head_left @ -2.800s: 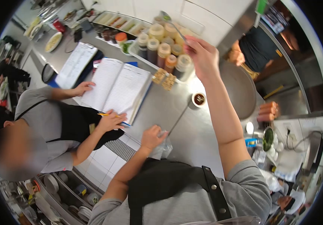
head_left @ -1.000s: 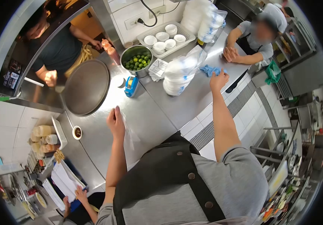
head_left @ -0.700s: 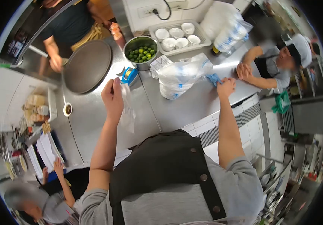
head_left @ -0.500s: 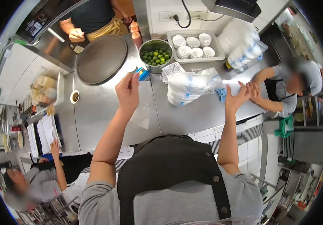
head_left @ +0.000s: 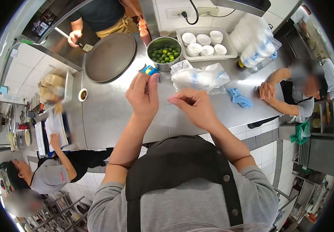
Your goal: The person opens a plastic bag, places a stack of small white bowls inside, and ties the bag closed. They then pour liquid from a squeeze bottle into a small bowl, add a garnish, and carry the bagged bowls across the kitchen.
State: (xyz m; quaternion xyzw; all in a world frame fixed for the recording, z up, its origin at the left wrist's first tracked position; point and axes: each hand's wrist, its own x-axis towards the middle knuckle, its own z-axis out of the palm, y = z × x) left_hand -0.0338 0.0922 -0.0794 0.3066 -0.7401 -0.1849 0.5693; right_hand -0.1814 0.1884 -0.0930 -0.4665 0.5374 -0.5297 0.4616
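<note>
Fingers [head_left: 173, 101] of the right hand [head_left: 196, 110] pinch one edge of the clear plastic bag [head_left: 166, 94], and the left hand [head_left: 143, 96] clamps the other, both held up over the steel worktop [head_left: 105, 112]. Risk, I'd say: the film is slick, so a weak pinch lets it slide free toward the blue tape dispenser [head_left: 150, 70]. A hard tug tears it.

The shiny grey metal tabletop [head_left: 109, 116] is carrying a big round dark tray [head_left: 110, 58], a round metal bowl of green limes [head_left: 163, 54], a white plastic basket of small white bowls [head_left: 205, 40], a clear plastic bag of white lids [head_left: 200, 77], a crumpled blue cloth [head_left: 239, 97] and a small blue tape holder [head_left: 150, 70].
</note>
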